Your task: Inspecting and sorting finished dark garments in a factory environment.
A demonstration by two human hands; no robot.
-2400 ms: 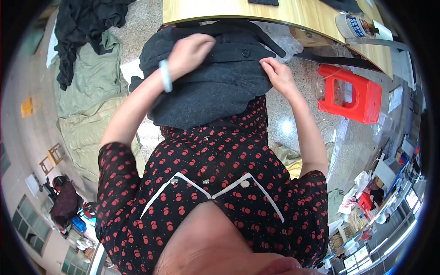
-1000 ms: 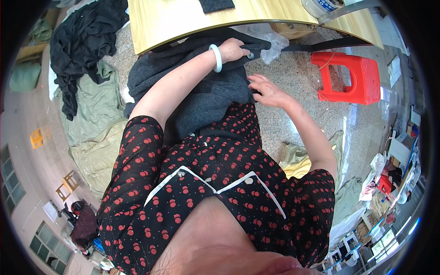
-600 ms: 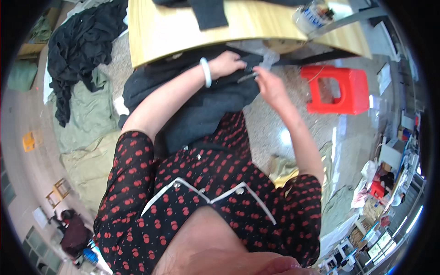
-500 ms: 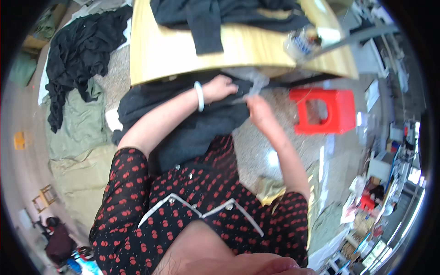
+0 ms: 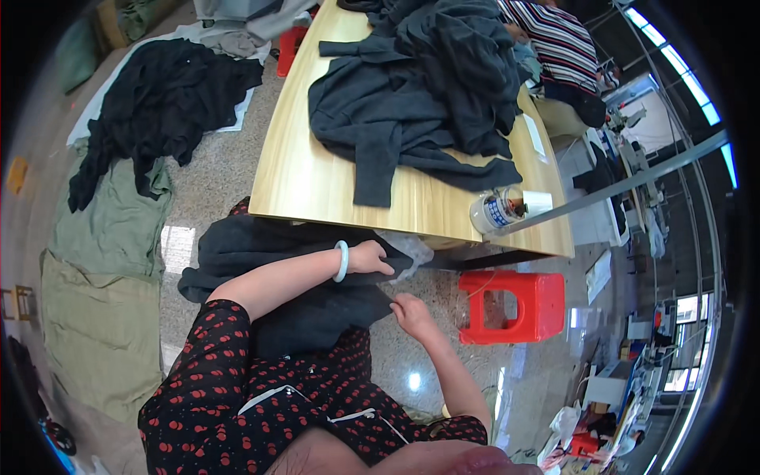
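Observation:
A black knit garment (image 5: 305, 321) lies bunched across my lap, partly under the table's near edge. My left hand (image 5: 370, 260), with a pale bangle at its wrist, rests on its upper folds, the fingers curled round the cloth. Lower and to the right, my right hand (image 5: 413, 315) pinches a corner of the same garment between thumb and fingers. Crumpled clear plastic (image 5: 416, 255) sits just beyond the left fingertips, under the table edge. The cloth beneath my left palm is hidden.
A wooden table (image 5: 309, 194) stands ahead, with a heap of dark grey garments (image 5: 427, 95) and a clear jar (image 5: 500, 210) on it. A red stool (image 5: 546, 309) is at right. Black clothes (image 5: 150, 103) and green cloth (image 5: 111, 222) lie at left. Another person (image 5: 558, 47) is across the table.
The view has tilted up, showing more of the tabletop. My right hand has come nearer to me relative to the left, away from the clear plastic, and pinches the garment's corner.

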